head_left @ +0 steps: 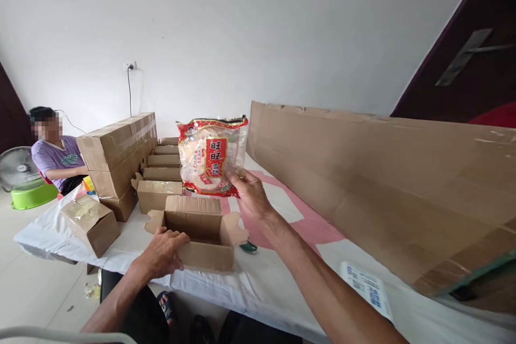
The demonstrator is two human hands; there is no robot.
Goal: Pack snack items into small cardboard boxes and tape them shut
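My right hand (250, 193) pinches the bag (212, 153) above the open box (207, 255); my left hand (165, 250) apparently grips its near-left wall.

R hand (250, 193) holds snack bag (212, 155) upright by its btm edge, above open box (197, 231). L hand (163, 252) grips the box's near-left rim, fingers (179, 239) curled over it. Box sits on worktop (278, 279). Stacked cartons (116, 156) at left, big cardboard sheet (382, 183) at right.
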